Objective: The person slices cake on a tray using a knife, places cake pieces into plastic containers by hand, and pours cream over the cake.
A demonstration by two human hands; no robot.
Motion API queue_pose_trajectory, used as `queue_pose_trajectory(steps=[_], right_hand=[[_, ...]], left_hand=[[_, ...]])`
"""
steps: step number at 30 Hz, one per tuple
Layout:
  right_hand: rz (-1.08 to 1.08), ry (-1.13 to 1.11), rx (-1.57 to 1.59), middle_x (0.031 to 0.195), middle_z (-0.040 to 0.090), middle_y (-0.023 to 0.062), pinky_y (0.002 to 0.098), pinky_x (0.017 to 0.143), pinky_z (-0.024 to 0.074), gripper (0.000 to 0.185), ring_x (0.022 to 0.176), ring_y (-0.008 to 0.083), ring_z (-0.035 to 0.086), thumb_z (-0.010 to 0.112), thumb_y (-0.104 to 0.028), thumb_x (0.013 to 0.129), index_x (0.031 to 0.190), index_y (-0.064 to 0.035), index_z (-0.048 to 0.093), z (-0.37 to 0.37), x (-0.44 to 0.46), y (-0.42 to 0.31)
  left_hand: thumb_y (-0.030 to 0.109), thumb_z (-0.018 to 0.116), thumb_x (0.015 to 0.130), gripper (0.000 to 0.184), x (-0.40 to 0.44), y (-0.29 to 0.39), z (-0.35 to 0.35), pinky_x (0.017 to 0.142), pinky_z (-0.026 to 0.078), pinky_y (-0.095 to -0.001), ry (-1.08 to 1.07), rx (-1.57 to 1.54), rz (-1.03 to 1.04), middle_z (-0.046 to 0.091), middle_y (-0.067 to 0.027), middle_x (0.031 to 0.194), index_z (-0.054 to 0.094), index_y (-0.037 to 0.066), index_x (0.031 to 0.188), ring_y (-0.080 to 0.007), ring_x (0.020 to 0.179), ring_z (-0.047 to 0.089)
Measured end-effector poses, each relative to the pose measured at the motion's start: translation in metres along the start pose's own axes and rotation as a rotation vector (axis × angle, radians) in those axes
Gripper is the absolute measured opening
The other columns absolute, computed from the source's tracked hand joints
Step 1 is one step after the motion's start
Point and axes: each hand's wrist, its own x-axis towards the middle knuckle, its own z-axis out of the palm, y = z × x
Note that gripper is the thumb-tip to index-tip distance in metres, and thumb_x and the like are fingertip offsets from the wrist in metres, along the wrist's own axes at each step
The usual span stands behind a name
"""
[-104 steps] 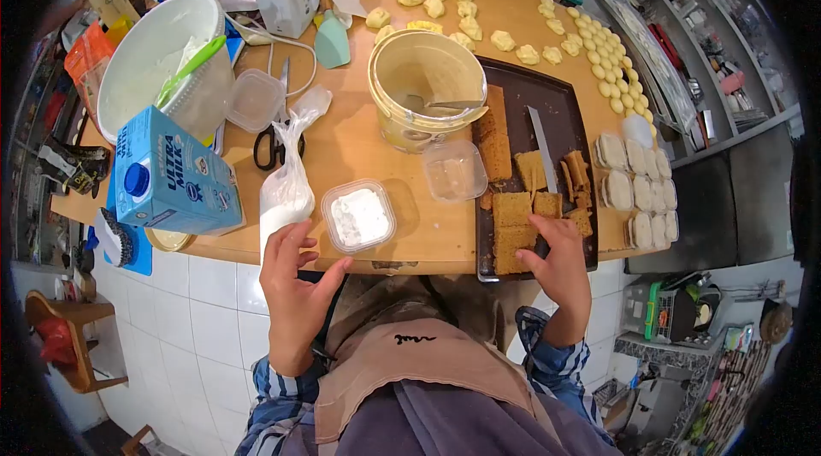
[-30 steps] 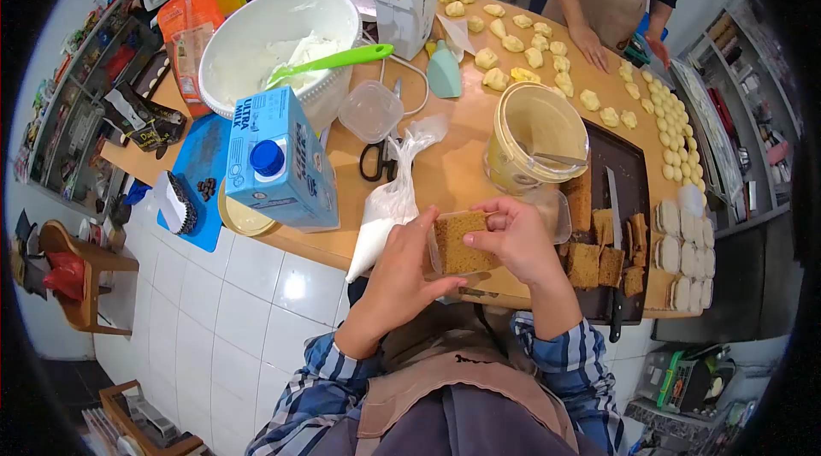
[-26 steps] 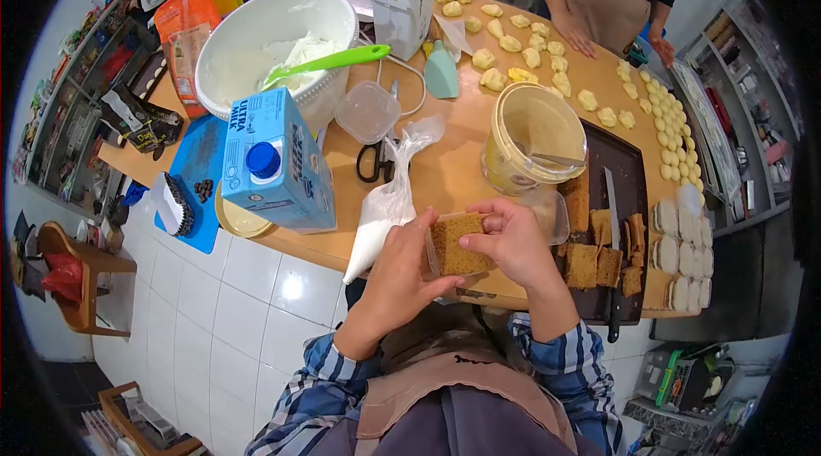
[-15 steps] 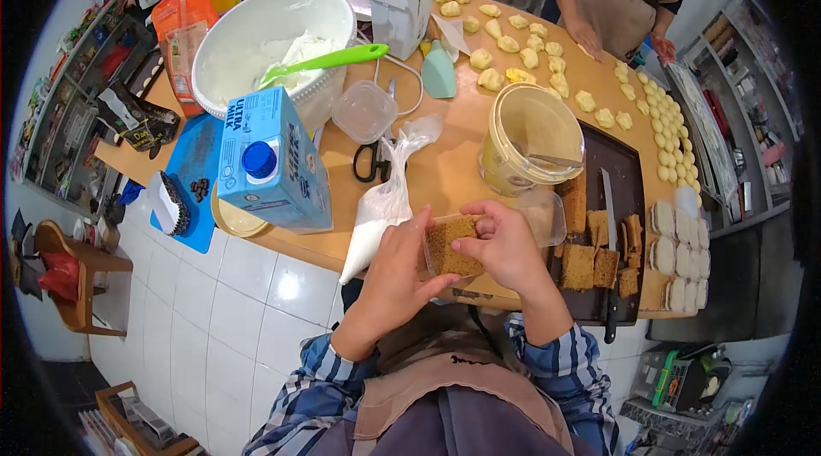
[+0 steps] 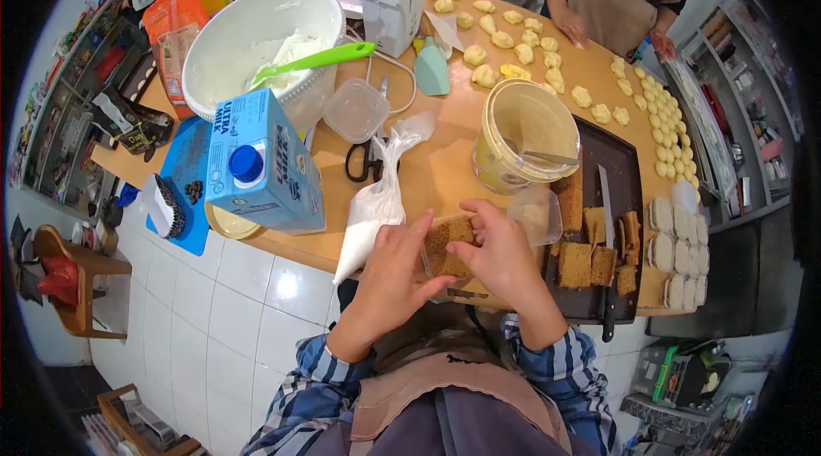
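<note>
Brown cake pieces (image 5: 446, 252) lie in a small clear container near the table's front edge. My left hand (image 5: 389, 272) is wrapped round the container's left side. With thumb and fingers closed, my right hand (image 5: 500, 255) grips a cake piece at the right side. A filled piping bag (image 5: 375, 215) rests left of my hands. A second clear container (image 5: 537, 215) stands to the right, beside a dark tray (image 5: 629, 178) of cut cake with a knife (image 5: 609, 212) on it. The yellow-rimmed bucket (image 5: 526, 135) stands behind, with a utensil inside.
At left are a milk carton (image 5: 265, 165), a white bowl (image 5: 265, 50) with a green spatula (image 5: 316, 62), and scissors (image 5: 366, 163). Dough pieces (image 5: 500, 38) and filled containers (image 5: 676, 251) line the right side. Another person's hand (image 5: 571, 26) is at the far edge.
Both hands, apart and free earlier, have come together at the container, and cake now lies in it. The right-hand piece has shifted, showing another piece's edge beside it. The view has moved too.
</note>
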Motion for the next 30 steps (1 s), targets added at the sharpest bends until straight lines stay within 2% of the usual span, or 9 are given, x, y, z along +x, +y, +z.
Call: queue_pose_trajectory(steps=[4, 7, 13, 16, 22, 28, 30], right_hand=[[-0.034, 0.027, -0.056, 0.09, 0.064, 0.0242, 0.041, 0.072, 0.05, 0.05, 0.084, 0.0387, 0.063, 0.072, -0.012, 0.074, 0.117, 0.0043, 0.052, 0.001, -0.002, -0.001], [-0.105, 0.066, -0.045, 0.091, 0.063, 0.0257, 0.043, 0.074, 0.0494, 0.046, 0.086, 0.0402, 0.063, 0.067, -0.01, 0.078, 0.118, 0.0043, 0.051, 0.004, -0.003, 0.005], [-0.059, 0.012, 0.018, 0.091, 0.062, 0.0283, 0.045, 0.078, 0.0477, 0.04, 0.088, 0.042, 0.062, 0.049, -0.001, 0.082, 0.122, 0.0042, 0.047, -0.005, -0.006, -0.002], [-0.086, 0.048, 0.051, 0.087, 0.065, 0.019, 0.0327, 0.072, 0.0488, 0.042, 0.08, 0.0245, 0.064, 0.042, 0.005, 0.081, 0.122, 0.0022, 0.051, 0.0, -0.004, 0.01], [-0.095, 0.025, 0.049, 0.085, 0.063, 0.0176, 0.0306, 0.07, 0.0485, 0.043, 0.077, 0.0224, 0.063, 0.044, 0.006, 0.08, 0.122, 0.0021, 0.051, 0.0, -0.003, 0.015], [-0.027, 0.017, 0.033, 0.088, 0.065, 0.0176, 0.0279, 0.067, 0.0497, 0.044, 0.075, 0.0207, 0.064, 0.052, 0.007, 0.075, 0.119, 0.0034, 0.054, 0.001, -0.004, 0.009], [-0.055, 0.018, 0.034, 0.089, 0.063, 0.0226, 0.0357, 0.069, 0.0496, 0.042, 0.08, 0.0316, 0.064, 0.054, 0.003, 0.077, 0.119, 0.0032, 0.052, -0.001, -0.005, 0.008]], left_hand=[[0.015, 0.081, 0.064, 0.084, 0.0, 0.0, 0.0, 0.085, 0.042, -0.0413, -0.011, 0.006, -0.002, 0.056, -0.0178, 0.108, 0.038, -0.001, 0.134, -0.035, 0.097, 0.048], [0.015, 0.081, 0.064, 0.083, 0.001, 0.0, -0.001, 0.085, 0.042, -0.0413, -0.017, 0.017, -0.004, 0.056, -0.0177, 0.108, 0.039, -0.002, 0.134, -0.035, 0.098, 0.048], [0.015, 0.082, 0.064, 0.083, 0.002, 0.001, -0.001, 0.086, 0.042, -0.0411, -0.025, 0.011, -0.025, 0.057, -0.017, 0.11, 0.039, -0.002, 0.134, -0.0347, 0.099, 0.048], [0.017, 0.084, 0.062, 0.086, 0.001, 0.0, 0.0, 0.088, 0.043, -0.0408, -0.02, 0.004, -0.052, 0.058, -0.0153, 0.113, 0.04, -0.002, 0.133, -0.0331, 0.101, 0.05], [0.019, 0.085, 0.06, 0.087, 0.001, 0.001, 0.0, 0.089, 0.043, -0.0403, -0.018, 0.018, -0.061, 0.058, -0.0144, 0.114, 0.041, -0.002, 0.133, -0.0318, 0.1, 0.051], [0.02, 0.085, 0.061, 0.087, 0.0, -0.001, 0.001, 0.089, 0.043, -0.0406, -0.011, 0.009, -0.051, 0.058, -0.0142, 0.114, 0.041, -0.001, 0.133, -0.032, 0.101, 0.051], [0.02, 0.085, 0.061, 0.087, 0.0, -0.001, 0.0, 0.089, 0.043, -0.0406, -0.008, 0.008, -0.049, 0.058, -0.0141, 0.114, 0.041, -0.001, 0.133, -0.0321, 0.101, 0.051]])
